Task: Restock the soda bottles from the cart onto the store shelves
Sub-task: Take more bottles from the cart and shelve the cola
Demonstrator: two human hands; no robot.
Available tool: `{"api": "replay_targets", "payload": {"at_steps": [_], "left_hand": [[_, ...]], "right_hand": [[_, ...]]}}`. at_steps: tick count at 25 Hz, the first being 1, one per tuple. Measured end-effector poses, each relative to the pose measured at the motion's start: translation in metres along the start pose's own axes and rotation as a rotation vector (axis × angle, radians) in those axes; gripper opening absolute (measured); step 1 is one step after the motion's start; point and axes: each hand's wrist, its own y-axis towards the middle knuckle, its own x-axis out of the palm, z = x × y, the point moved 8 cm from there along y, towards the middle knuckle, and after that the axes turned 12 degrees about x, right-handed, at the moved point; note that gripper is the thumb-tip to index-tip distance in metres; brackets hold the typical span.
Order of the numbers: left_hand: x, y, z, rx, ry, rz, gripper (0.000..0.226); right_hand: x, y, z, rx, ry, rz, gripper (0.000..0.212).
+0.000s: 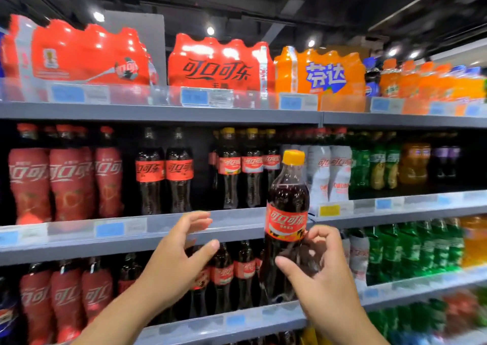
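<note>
Evidently the right hand (321, 271) has its grip clasped round the lower body of a yellow-capped cola bottle (287, 207), thumb in front and fingers curled behind. It holds the bottle upright just in front of the middle shelf (237, 235), probably so it can slide in with the label facing out. The cap matches the yellow-capped row (237, 165) standing on that shelf, just left of the held bottle, which looks like the intended slot. The left hand (181, 252) is released, fingers loosely spread and holding nothing, close before the shelf's edge, likely ready to steady or nudge neighbours. No cart is in view, so the stock left cannot be judged. Behind the row the shelf is dark, its price tags (109, 229) are blurred, and the hand partly covers the bottle's lower part.
</note>
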Motion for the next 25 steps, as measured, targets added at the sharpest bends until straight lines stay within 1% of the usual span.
{"api": "replay_targets", "payload": {"at_steps": [3, 5, 7, 9, 11, 13, 16, 18, 20, 25], "left_hand": [[0.028, 0.054, 0.003, 0.099, 0.088, 0.104, 0.04], [0.046, 0.09, 0.002, 0.102, 0.102, 0.178, 0.038], [0.057, 0.115, -0.002, 0.099, 0.127, 0.248, 0.038], [0.058, 0.126, -0.006, 0.108, 0.21, 0.336, 0.038], [0.05, 0.127, -0.014, 0.065, 0.258, 0.426, 0.037], [0.04, 0.125, -0.022, 0.004, 0.284, 0.468, 0.038], [0.034, 0.123, -0.028, -0.04, 0.34, 0.416, 0.041], [0.033, 0.126, -0.034, -0.099, 0.329, 0.363, 0.045], [0.035, 0.131, -0.043, -0.162, 0.311, 0.306, 0.047], [0.039, 0.148, -0.066, -0.286, 0.357, 0.189, 0.058]], "right_hand": [[-0.035, 0.056, -0.005, -0.072, -0.037, 0.072, 0.056], [-0.048, 0.095, -0.008, -0.128, -0.034, 0.111, 0.055], [-0.045, 0.127, -0.014, -0.169, -0.025, 0.132, 0.057], [-0.033, 0.15, -0.019, -0.199, -0.034, 0.111, 0.057], [-0.016, 0.165, -0.018, -0.206, -0.037, 0.072, 0.054], [-0.004, 0.174, -0.017, -0.214, -0.017, 0.069, 0.052], [0.004, 0.18, -0.016, -0.223, 0.03, 0.09, 0.048], [0.007, 0.184, -0.013, -0.218, 0.022, 0.1, 0.045], [0.01, 0.189, -0.008, -0.212, -0.022, 0.1, 0.042], [0.017, 0.197, 0.004, -0.163, -0.16, 0.1, 0.04]]}}
